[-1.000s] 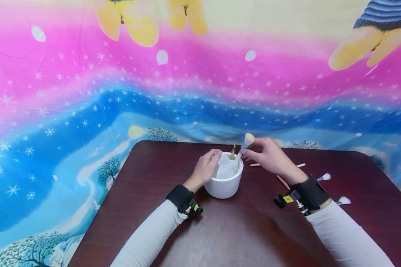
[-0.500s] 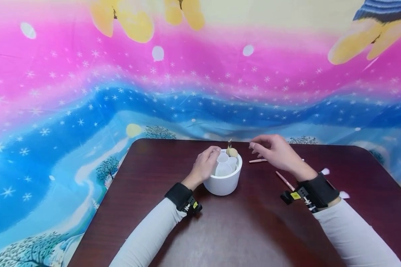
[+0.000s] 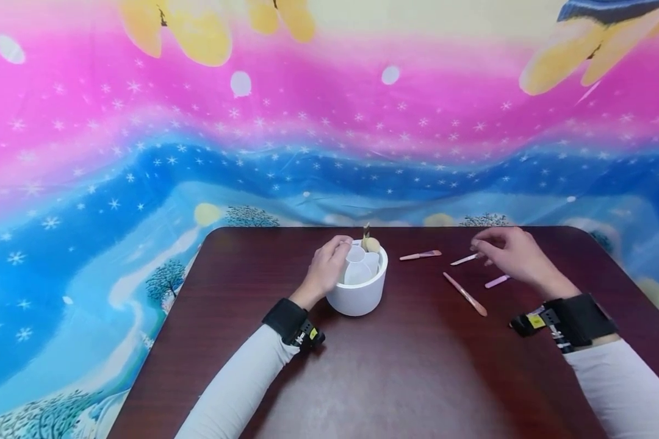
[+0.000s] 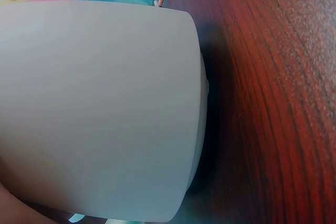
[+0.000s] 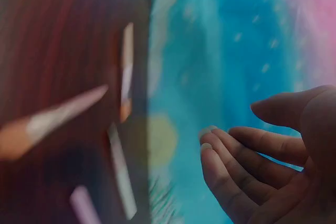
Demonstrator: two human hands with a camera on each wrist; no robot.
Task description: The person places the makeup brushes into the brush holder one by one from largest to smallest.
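My left hand [image 3: 328, 265] grips the rim of a round white divided brush holder [image 3: 357, 300], which stands upright on the table. In the left wrist view the holder's smooth wall [image 4: 105, 103] fills much of the frame. Inside, at the back, stand a makeup brush with a round cream head [image 3: 372, 245] and a thin gold-coloured item [image 3: 365, 233]. Above the table on the right, my right hand [image 3: 518, 253] has its fingers loosely bent and holds nothing. Beneath and beside it lie a white-handled brush [image 3: 464, 260] and a lilac handle [image 3: 496, 281], partly hidden by the hand.
A pink brush [image 3: 464, 294] lies slantwise between the holder and my right hand. Farther back lies a short pink brush [image 3: 420, 255]. The dark wood table [image 3: 395, 372] ends in front of a colourful printed cloth [image 3: 329, 128].
The round-headed brush has gone from my right hand into the holder. My right hand has let go and moved right, over the loose brushes. My left hand stays on the rim.
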